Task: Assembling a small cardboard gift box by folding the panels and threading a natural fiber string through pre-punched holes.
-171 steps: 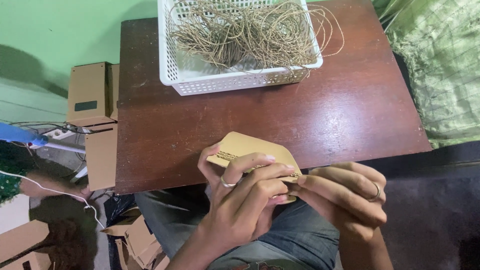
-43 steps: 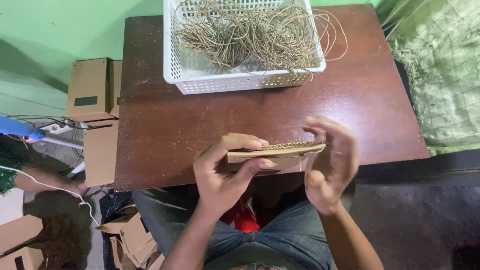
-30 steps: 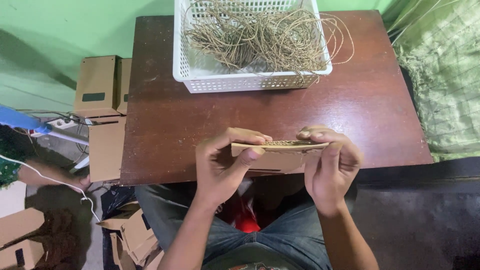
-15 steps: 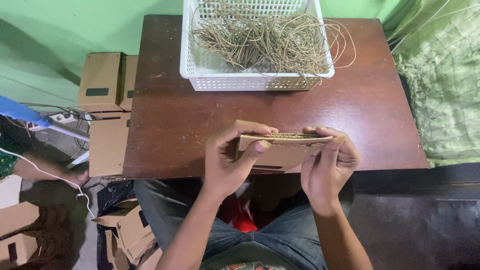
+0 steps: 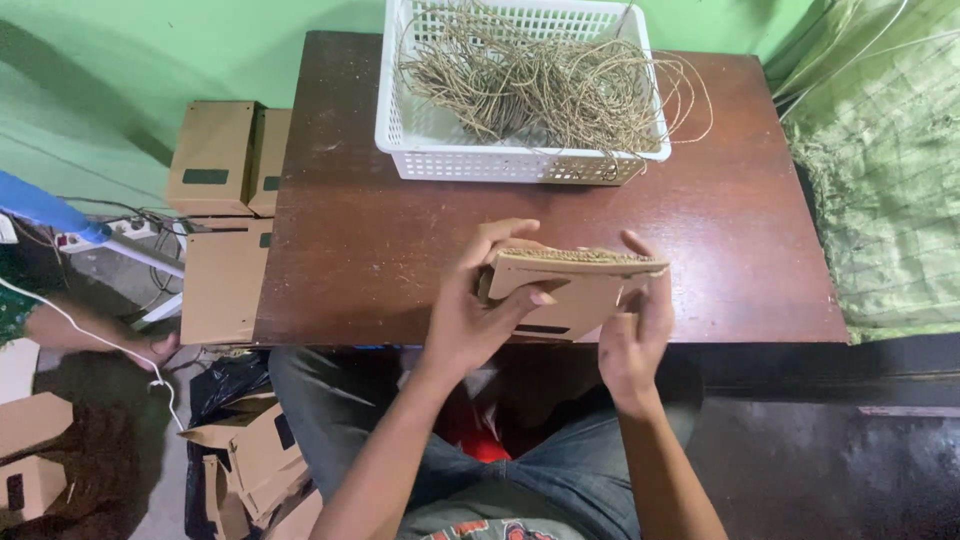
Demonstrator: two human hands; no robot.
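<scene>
Both my hands hold a flat brown cardboard piece (image 5: pixel 575 292) on edge over the front of the dark wooden table (image 5: pixel 360 220). My left hand (image 5: pixel 480 310) grips its left end, thumb across the face and fingers behind. My right hand (image 5: pixel 635 335) grips the right end from below. Brown twine seems to lie along the card's top edge. Behind it stands a white plastic basket (image 5: pixel 430 150) filled with tangled brown twine (image 5: pixel 540 80), some strands hanging over its right rim.
Several brown cardboard boxes (image 5: pixel 225 200) stand on the floor left of the table, with more at the lower left. Another person's arm (image 5: pixel 90 335) reaches in at the left near white cables. A green patterned cloth (image 5: pixel 880 180) lies to the right.
The card went from lying flat in my hands to standing on edge. My right hand came onto its right end and now grips lower. The view shifted right.
</scene>
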